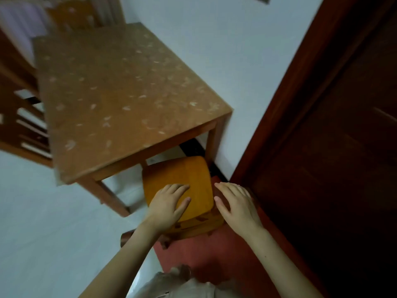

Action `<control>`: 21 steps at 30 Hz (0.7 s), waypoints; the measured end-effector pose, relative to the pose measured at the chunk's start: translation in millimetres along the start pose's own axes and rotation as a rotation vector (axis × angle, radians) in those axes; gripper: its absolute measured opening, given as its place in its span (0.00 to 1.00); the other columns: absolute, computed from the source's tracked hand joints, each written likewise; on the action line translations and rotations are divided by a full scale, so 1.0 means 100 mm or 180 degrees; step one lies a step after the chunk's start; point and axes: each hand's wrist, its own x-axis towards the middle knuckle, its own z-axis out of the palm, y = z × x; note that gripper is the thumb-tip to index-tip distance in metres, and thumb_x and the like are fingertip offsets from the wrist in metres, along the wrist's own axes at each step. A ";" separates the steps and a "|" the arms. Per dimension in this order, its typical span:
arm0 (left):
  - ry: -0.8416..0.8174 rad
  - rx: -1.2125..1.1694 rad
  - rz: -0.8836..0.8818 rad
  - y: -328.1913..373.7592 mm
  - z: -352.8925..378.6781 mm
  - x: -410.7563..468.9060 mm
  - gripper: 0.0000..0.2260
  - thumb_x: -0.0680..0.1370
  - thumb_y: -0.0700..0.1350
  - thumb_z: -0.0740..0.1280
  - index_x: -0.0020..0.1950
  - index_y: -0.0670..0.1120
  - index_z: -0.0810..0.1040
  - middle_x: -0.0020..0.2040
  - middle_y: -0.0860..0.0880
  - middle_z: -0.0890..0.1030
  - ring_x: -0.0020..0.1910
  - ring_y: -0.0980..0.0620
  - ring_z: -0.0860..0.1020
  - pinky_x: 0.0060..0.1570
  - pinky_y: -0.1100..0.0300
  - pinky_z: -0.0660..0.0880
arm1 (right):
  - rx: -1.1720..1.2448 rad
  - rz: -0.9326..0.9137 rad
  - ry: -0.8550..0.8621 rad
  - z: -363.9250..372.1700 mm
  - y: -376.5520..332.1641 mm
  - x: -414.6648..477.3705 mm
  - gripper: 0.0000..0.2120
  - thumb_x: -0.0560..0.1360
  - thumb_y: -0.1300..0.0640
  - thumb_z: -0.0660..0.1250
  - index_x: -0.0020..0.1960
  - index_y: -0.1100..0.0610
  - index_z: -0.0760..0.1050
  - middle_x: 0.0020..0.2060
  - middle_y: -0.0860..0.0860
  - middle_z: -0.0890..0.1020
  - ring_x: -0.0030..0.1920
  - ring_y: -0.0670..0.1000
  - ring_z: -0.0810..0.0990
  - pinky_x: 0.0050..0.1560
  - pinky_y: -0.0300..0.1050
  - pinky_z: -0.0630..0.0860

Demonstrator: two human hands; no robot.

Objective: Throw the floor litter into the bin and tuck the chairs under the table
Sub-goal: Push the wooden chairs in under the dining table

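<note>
An orange wooden chair [182,175] stands at the near end of a brown table [120,93] with a pale flecked top, its seat partly under the table edge. My left hand [169,203] lies flat on the seat with fingers straight. My right hand [236,203] hovers with straight fingers just right of the seat's edge; I cannot tell if it touches the chair. No litter or bin shows in this view.
A dark brown door [333,125] stands close on the right. A red mat [214,250] lies under the chair. A white wall runs behind the table. Another wooden chair [19,117] stands at the table's left side, with pale floor tiles [43,222] below.
</note>
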 end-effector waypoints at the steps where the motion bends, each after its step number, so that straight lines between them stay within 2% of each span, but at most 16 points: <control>1: 0.0038 -0.0025 -0.0157 0.01 0.04 -0.09 0.25 0.80 0.62 0.48 0.71 0.52 0.70 0.66 0.54 0.74 0.65 0.53 0.70 0.62 0.56 0.68 | 0.0025 -0.0147 -0.0085 0.02 0.03 0.01 0.21 0.80 0.44 0.55 0.69 0.51 0.72 0.64 0.47 0.77 0.66 0.47 0.72 0.69 0.49 0.67; 7: 0.0209 0.0011 -0.0732 0.24 0.32 -0.55 0.25 0.80 0.62 0.49 0.68 0.52 0.73 0.61 0.55 0.77 0.59 0.54 0.73 0.59 0.56 0.68 | 0.0038 -0.0865 -0.0707 0.15 0.20 -0.03 0.23 0.79 0.42 0.54 0.68 0.51 0.73 0.62 0.45 0.78 0.65 0.46 0.72 0.67 0.48 0.68; 10: 0.0095 0.0124 -0.0966 0.30 0.50 -0.71 0.25 0.79 0.64 0.49 0.66 0.54 0.74 0.57 0.56 0.78 0.57 0.54 0.74 0.61 0.55 0.67 | -0.0031 -0.1008 -0.1183 0.26 0.26 -0.09 0.23 0.80 0.41 0.54 0.70 0.49 0.71 0.64 0.44 0.76 0.67 0.45 0.69 0.68 0.46 0.64; 13: -0.0033 0.0241 -0.1133 0.33 0.59 -0.82 0.25 0.77 0.67 0.49 0.61 0.54 0.76 0.52 0.56 0.80 0.53 0.54 0.74 0.60 0.56 0.65 | -0.0149 -0.1038 -0.1620 0.40 0.34 -0.15 0.27 0.79 0.35 0.51 0.69 0.49 0.71 0.64 0.44 0.76 0.65 0.46 0.71 0.67 0.48 0.65; 17: 0.0058 0.0058 -0.1211 0.29 0.60 -0.84 0.24 0.75 0.68 0.53 0.56 0.55 0.78 0.47 0.57 0.79 0.48 0.55 0.73 0.55 0.57 0.66 | -0.0039 -0.1067 -0.1559 0.51 0.45 -0.16 0.36 0.72 0.25 0.45 0.65 0.45 0.75 0.58 0.40 0.78 0.59 0.44 0.73 0.61 0.45 0.65; 21: 0.0439 -0.0450 -0.1145 0.16 0.66 -0.82 0.23 0.70 0.71 0.62 0.49 0.55 0.82 0.39 0.58 0.79 0.42 0.60 0.72 0.47 0.55 0.70 | 0.0257 -0.0887 -0.1180 0.56 0.49 -0.18 0.30 0.71 0.26 0.54 0.58 0.44 0.80 0.51 0.38 0.81 0.52 0.42 0.76 0.57 0.42 0.67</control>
